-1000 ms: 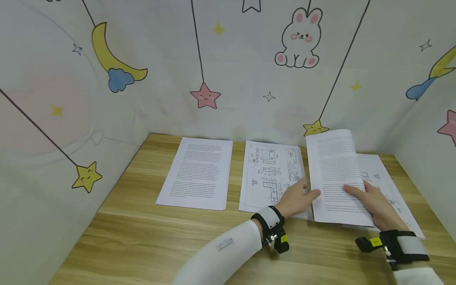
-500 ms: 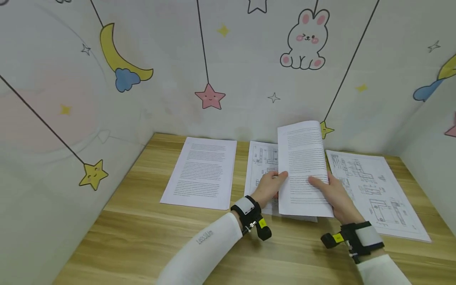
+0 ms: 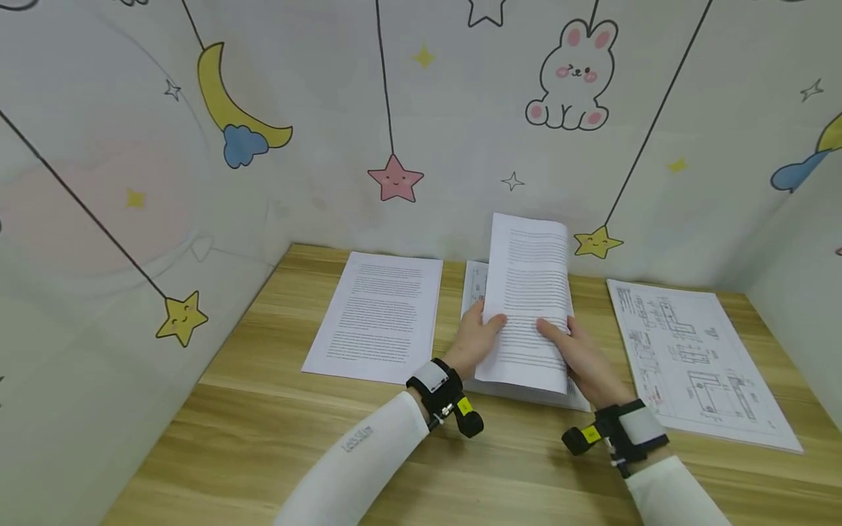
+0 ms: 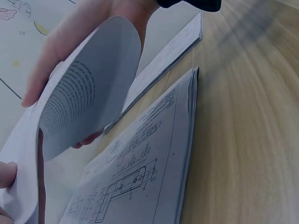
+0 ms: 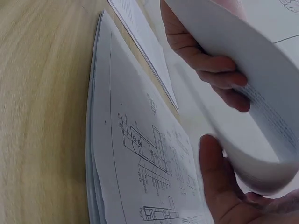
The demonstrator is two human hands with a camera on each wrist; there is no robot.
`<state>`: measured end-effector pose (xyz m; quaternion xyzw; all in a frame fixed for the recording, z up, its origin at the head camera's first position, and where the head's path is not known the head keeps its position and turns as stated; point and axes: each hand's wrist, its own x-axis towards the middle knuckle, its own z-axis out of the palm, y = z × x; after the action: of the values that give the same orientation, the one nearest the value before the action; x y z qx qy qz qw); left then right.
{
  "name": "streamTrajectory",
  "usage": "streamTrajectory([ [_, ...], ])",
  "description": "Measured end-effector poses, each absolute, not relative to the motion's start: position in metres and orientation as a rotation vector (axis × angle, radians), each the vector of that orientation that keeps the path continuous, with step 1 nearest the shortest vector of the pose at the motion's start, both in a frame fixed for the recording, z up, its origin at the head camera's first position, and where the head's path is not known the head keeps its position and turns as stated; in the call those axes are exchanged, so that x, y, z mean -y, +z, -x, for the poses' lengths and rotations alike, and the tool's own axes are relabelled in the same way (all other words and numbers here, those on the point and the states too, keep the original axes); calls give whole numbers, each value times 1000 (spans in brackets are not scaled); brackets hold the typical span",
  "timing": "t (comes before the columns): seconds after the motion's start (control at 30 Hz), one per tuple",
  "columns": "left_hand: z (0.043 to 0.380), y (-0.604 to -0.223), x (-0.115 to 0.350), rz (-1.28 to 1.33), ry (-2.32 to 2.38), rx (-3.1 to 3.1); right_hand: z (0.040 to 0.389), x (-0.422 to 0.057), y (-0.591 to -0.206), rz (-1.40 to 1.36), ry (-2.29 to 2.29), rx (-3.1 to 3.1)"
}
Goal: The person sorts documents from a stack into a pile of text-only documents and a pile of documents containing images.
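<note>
A curved sheaf of printed text sheets (image 3: 529,277) hangs tilted above the middle pile of drawing sheets (image 3: 579,400). My left hand (image 3: 473,342) grips its left edge, thumb on the printed face and fingers behind. At the right edge my right hand (image 3: 588,361) pinches the sheaf the same way. In the right wrist view the left fingers (image 5: 219,74) curl under the back of the paper. A gap shows between the bowed sheets and the technical drawing (image 4: 135,172) below them in the left wrist view.
Left of the hands lies another pile of text sheets (image 3: 375,318). A second pile of technical drawings (image 3: 704,365) sits on the right of the wooden table (image 3: 276,453). A wall (image 3: 316,95) with cartoon prints stands directly behind the table.
Both hands have carried the text sheets leftward, from over the right drawing pile to over the middle one. The right drawing pile is now uncovered, and the sheaf stands more upright.
</note>
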<state>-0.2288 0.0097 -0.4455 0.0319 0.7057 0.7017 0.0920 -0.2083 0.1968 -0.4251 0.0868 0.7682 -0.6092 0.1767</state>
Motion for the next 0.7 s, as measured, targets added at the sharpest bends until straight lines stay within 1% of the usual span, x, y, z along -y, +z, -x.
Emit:
streamTrajectory([
  [0.2, 232, -440, 10, -98, 2117, -2090, 211, -196, -428, -199, -1733, -2131],
  [0.37, 235, -434, 34, -109, 2121, -2110, 222, -198, -427, -187, -1784, -2116],
  [0.57, 232, -434, 63, -117, 2070, -2149, 230, -193, -426, -168, -1940, -1992],
  [0.7, 227, -437, 81, -66, 2047, -2183, 229, -183, -423, -172, -1970, -1967],
])
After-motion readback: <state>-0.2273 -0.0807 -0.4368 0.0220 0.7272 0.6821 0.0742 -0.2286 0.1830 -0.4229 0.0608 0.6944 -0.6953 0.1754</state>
